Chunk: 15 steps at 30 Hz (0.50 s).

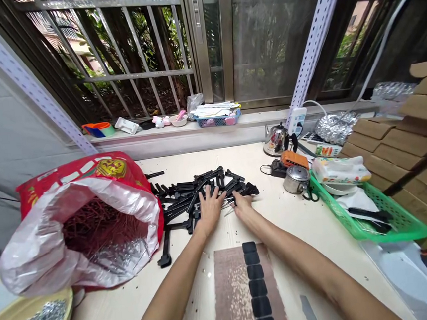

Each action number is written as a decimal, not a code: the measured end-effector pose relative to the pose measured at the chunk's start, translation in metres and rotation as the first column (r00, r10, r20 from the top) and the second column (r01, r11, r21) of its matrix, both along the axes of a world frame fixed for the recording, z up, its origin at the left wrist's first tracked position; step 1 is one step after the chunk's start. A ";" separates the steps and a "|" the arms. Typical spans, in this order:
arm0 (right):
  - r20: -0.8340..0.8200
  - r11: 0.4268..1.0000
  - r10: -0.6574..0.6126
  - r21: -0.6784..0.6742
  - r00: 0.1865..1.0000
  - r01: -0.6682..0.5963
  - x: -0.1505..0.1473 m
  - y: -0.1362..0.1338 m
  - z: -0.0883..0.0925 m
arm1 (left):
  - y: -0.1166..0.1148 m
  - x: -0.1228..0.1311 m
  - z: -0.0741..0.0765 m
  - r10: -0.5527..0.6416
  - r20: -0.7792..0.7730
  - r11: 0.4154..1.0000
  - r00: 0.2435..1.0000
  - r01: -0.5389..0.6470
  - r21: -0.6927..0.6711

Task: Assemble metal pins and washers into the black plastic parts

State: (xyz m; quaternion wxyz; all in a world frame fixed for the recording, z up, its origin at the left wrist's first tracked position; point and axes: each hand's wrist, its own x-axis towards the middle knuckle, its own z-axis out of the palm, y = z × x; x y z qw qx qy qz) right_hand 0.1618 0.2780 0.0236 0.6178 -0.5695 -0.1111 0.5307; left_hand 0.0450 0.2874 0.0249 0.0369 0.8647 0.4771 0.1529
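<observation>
A heap of long black plastic parts (182, 192) with thicker, angled ends lies across the middle of the table. My left hand (212, 209) rests on the heap's near side, its fingers spread over the parts. At the right end of the heap is my right hand (243, 204), fingers bent in against the black pieces; what they grip, if anything, is hidden. Between the two hands some thin, shiny rods show. One black part (165, 249) sticks out toward me at the lower left. Below my hands lies a brown mat (232, 283) with a row of black rounded squares.
A red sack (76, 172) of dark reddish thin pieces lies open at left, beside a yellow bowl (68, 312) of small silvery pieces. To the right are a kettle (276, 142), a metal cup (296, 180), a green basket (406, 230) and stacked cardboard boxes (424, 176).
</observation>
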 end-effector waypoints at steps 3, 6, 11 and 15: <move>-0.146 0.997 -0.079 -0.027 0.986 0.076 0.001 -0.015 0.005 | -0.002 -0.004 0.006 -0.043 -0.050 0.999 0.998 0.043 -0.006; -0.274 0.997 -0.076 -0.032 0.959 0.070 0.004 -0.037 0.010 | -0.016 -0.008 0.009 -0.061 -0.079 0.998 0.995 0.058 -0.031; -0.372 1.000 -0.008 -0.020 0.928 0.001 0.004 -0.067 0.012 | -0.050 -0.015 0.021 -0.033 -0.131 0.999 0.991 0.028 -0.037; -0.359 0.996 0.061 0.078 0.931 -0.035 -0.004 -0.078 0.010 | -0.089 -0.008 0.034 0.013 -0.093 1.000 0.996 -0.012 0.019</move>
